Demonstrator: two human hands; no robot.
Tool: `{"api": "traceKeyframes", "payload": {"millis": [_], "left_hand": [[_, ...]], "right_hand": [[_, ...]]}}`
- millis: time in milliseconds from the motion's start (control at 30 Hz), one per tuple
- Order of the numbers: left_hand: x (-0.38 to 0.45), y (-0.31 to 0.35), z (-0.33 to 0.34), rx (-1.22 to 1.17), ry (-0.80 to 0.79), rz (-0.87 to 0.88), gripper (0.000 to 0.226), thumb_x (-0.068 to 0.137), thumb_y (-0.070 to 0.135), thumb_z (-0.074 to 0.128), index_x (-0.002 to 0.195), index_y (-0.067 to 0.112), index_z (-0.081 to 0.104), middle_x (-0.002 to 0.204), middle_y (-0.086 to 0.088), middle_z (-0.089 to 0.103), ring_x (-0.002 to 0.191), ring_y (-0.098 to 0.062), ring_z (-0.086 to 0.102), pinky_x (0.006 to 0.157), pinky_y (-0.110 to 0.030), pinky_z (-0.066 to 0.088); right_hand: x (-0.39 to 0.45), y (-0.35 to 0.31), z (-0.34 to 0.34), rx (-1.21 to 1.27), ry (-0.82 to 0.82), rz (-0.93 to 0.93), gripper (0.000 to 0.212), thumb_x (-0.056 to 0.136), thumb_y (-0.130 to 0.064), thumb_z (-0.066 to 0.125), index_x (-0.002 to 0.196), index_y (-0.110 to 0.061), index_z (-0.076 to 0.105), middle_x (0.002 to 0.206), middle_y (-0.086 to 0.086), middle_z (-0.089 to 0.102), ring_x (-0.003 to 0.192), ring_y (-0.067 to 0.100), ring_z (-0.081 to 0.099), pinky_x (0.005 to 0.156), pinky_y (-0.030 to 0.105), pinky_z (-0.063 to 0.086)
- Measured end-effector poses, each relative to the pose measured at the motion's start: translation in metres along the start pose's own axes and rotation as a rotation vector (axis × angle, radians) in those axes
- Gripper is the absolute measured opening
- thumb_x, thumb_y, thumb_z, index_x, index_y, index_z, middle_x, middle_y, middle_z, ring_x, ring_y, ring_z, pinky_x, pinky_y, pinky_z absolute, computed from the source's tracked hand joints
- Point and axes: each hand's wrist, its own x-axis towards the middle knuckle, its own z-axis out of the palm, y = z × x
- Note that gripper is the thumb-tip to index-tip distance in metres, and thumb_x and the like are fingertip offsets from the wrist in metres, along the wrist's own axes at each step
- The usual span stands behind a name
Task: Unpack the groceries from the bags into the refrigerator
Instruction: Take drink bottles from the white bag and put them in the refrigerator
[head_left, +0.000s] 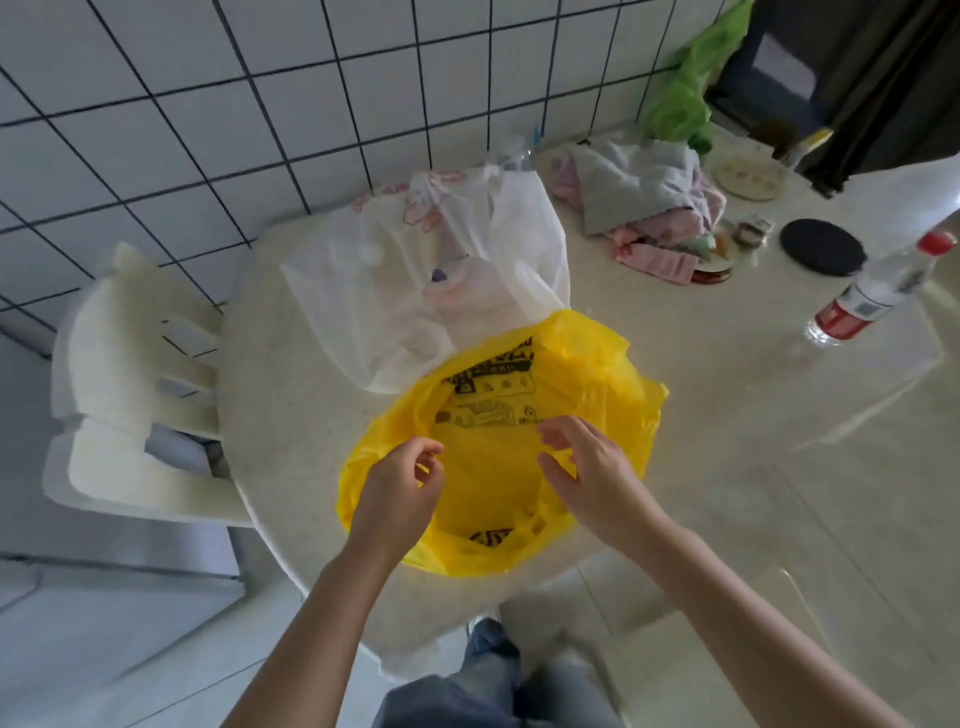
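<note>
Both my hands are over the yellow bag (498, 457) at the table's (649, 364) near edge: left hand (397, 491) loosely curled, right hand (589, 475) fingers spread, neither gripping. White bag (426, 270) touches it behind. Bottle (878, 291) stands well right, with bare tabletop between them. Tiled wall (260, 104) behind.

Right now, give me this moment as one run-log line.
step: opening yellow bag | left hand: over bag mouth, nothing held | right hand: same | white bag: behind, untouched | table
</note>
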Motion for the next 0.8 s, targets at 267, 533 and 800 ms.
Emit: {"api": "traceKeyframes", "payload": {"millis": [267,533,800], "left_hand": [[0.072,0.004,-0.011,0.076,-0.02,0.028,0.023,0.094,0.02,0.052,0.114,0.02,0.063,0.103,0.006,0.065,0.09,-0.008,0.059,0.075,-0.021,0.048],[0.148,0.009,-0.009,0.289,-0.036,0.082,0.025,0.094,0.018,0.048,0.116,0.016,0.06,0.114,0.002,0.061,0.112,-0.018,0.048,0.091,-0.034,0.046],[0.235,0.019,0.011,0.655,-0.054,0.234,0.024,0.082,0.007,0.056,0.105,0.004,0.064,0.1,-0.012,0.065,0.099,-0.031,0.058,0.075,-0.038,0.052]], "right_hand": [[0.077,0.003,-0.007,-0.075,-0.07,-0.078,0.027,0.094,-0.026,0.057,0.12,-0.017,0.057,0.117,-0.004,0.059,0.105,0.01,0.057,0.082,0.017,0.044],[0.183,0.009,-0.02,-0.133,-0.143,-0.21,0.024,0.091,-0.019,0.061,0.115,-0.014,0.06,0.116,0.001,0.058,0.107,0.022,0.056,0.089,0.031,0.046],[0.295,0.015,-0.024,-0.246,-0.074,-0.278,0.034,0.085,-0.014,0.068,0.117,-0.008,0.059,0.122,0.009,0.051,0.112,0.033,0.05,0.091,0.042,0.047]]}}
